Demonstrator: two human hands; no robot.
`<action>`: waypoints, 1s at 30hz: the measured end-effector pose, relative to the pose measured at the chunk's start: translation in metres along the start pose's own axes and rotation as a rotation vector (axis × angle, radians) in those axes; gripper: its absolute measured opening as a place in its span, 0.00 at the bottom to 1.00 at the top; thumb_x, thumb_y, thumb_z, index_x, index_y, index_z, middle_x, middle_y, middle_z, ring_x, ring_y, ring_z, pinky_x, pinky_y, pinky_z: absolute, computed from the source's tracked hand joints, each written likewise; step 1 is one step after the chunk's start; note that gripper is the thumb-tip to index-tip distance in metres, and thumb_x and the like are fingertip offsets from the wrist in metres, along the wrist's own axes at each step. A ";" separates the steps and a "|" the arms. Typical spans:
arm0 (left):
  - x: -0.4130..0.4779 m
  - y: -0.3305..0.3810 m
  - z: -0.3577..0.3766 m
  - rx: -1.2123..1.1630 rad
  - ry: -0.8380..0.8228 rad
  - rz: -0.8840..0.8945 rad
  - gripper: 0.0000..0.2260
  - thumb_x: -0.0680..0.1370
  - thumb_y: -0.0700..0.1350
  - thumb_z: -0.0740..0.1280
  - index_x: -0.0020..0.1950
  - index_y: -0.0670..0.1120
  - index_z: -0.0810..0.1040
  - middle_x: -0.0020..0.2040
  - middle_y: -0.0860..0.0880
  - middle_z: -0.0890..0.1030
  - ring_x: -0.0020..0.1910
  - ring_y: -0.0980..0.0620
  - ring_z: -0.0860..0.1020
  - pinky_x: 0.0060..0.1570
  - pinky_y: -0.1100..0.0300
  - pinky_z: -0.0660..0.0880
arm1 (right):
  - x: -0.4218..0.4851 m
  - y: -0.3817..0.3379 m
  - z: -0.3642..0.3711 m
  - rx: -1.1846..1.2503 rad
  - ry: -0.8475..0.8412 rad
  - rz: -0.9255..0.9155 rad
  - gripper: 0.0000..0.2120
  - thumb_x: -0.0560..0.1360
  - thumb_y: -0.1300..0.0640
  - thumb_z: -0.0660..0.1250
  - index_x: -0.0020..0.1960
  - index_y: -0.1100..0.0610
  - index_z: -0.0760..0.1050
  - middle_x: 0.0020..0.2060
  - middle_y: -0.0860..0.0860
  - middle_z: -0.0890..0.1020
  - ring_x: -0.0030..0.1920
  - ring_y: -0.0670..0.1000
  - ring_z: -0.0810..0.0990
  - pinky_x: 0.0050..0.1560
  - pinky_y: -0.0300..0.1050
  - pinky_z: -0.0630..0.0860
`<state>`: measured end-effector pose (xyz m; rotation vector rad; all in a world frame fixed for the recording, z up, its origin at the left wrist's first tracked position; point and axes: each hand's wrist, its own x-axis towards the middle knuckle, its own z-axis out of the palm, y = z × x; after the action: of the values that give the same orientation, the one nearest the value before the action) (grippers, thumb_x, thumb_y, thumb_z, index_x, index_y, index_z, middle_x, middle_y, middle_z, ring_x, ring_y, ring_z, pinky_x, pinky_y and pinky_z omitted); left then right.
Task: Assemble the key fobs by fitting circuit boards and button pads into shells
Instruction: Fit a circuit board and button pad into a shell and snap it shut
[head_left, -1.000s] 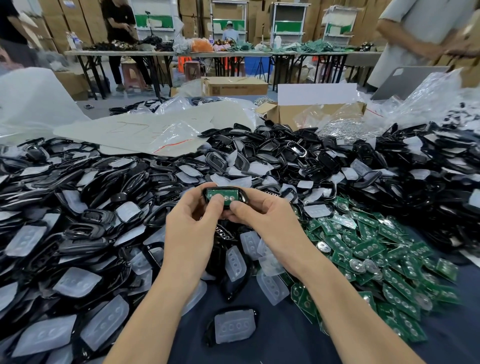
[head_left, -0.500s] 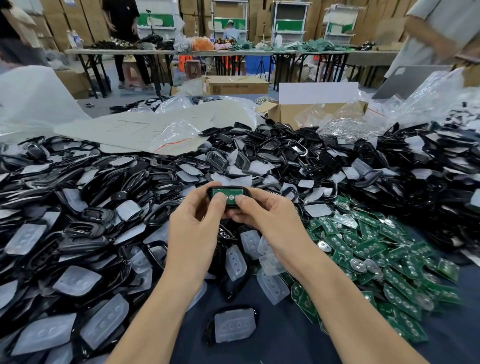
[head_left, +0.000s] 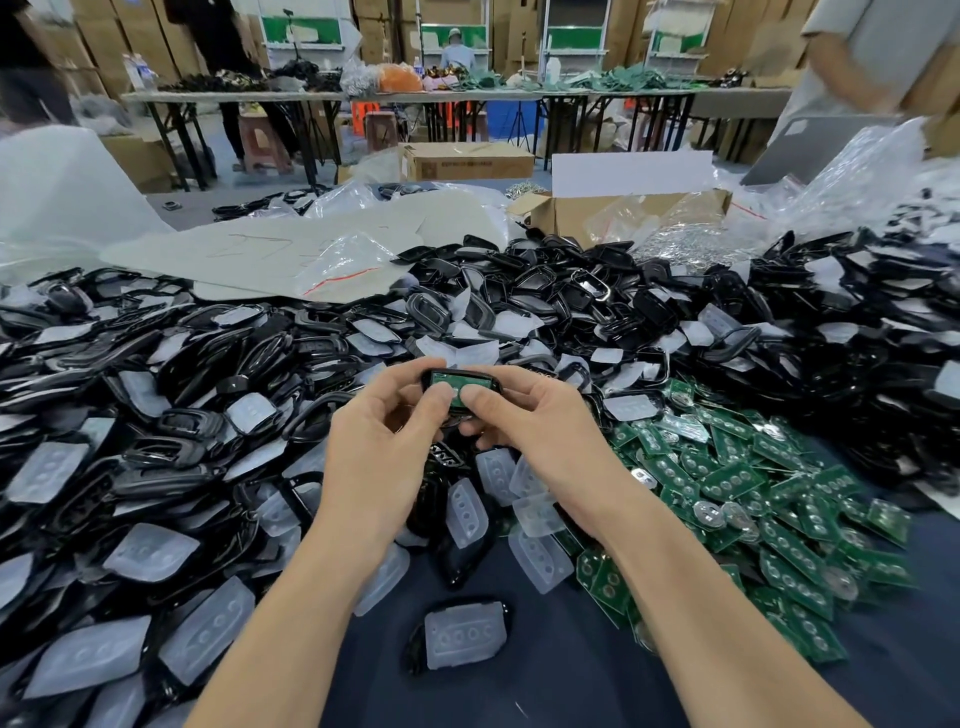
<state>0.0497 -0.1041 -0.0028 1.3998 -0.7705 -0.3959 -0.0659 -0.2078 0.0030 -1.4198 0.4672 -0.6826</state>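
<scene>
While both thumbs are pressing down on the green circuit board (head_left: 467, 385), the left hand (head_left: 384, 447) and the right hand (head_left: 540, 426) are together gripping one black shell (head_left: 483, 373) from either end; the fingers of each hand are curling round beneath the shell, and the thumb tips are lying side by side on the board, nearly touching. The shell is being held in the air over the middle of the work surface, above the loose button pads (head_left: 467, 512); it is sitting between the heap of empty shells (head_left: 182, 415) on the left and the pile of spare boards (head_left: 753, 493) on the right. Judging by the pose, the board is being seated into its recess; whether a pad is lying beneath it cannot be told, since the thumbs are covering much of the board. Risks from here: uneven thumb pressure may tip one edge of the board up, leaving it riding on the rim instead of dropping flat; forcing a skewed board could bend it or strain the shell's edges; a slipping grip would let the part fall into the surrounding heaps, where it would be hard to tell from unfinished stock. Another shell with a pad laid in it (head_left: 464, 634) is lying on the dark cloth (head_left: 571, 686) near the person.
</scene>
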 end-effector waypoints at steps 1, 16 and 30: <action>0.000 0.000 -0.001 -0.008 -0.008 -0.002 0.09 0.79 0.44 0.71 0.55 0.58 0.84 0.36 0.58 0.81 0.36 0.59 0.79 0.43 0.64 0.78 | 0.000 0.000 0.000 -0.021 0.009 -0.012 0.10 0.79 0.62 0.71 0.59 0.56 0.83 0.45 0.54 0.87 0.39 0.46 0.83 0.41 0.37 0.80; 0.001 0.003 -0.007 0.035 -0.024 0.040 0.20 0.79 0.34 0.69 0.46 0.61 0.86 0.41 0.50 0.84 0.41 0.56 0.80 0.49 0.61 0.80 | -0.002 0.005 -0.003 -0.318 -0.011 -0.122 0.10 0.78 0.58 0.72 0.57 0.48 0.83 0.48 0.47 0.87 0.50 0.45 0.86 0.55 0.43 0.81; -0.064 0.019 -0.027 0.446 -0.112 -0.022 0.05 0.79 0.54 0.64 0.51 0.65 0.75 0.38 0.55 0.82 0.32 0.57 0.78 0.36 0.57 0.75 | -0.005 -0.003 -0.005 0.034 0.117 -0.051 0.07 0.81 0.60 0.68 0.58 0.59 0.81 0.47 0.53 0.88 0.41 0.44 0.84 0.44 0.37 0.81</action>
<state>0.0202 -0.0389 -0.0001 1.8140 -0.9759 -0.3330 -0.0735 -0.2080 0.0052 -1.3685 0.5098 -0.8146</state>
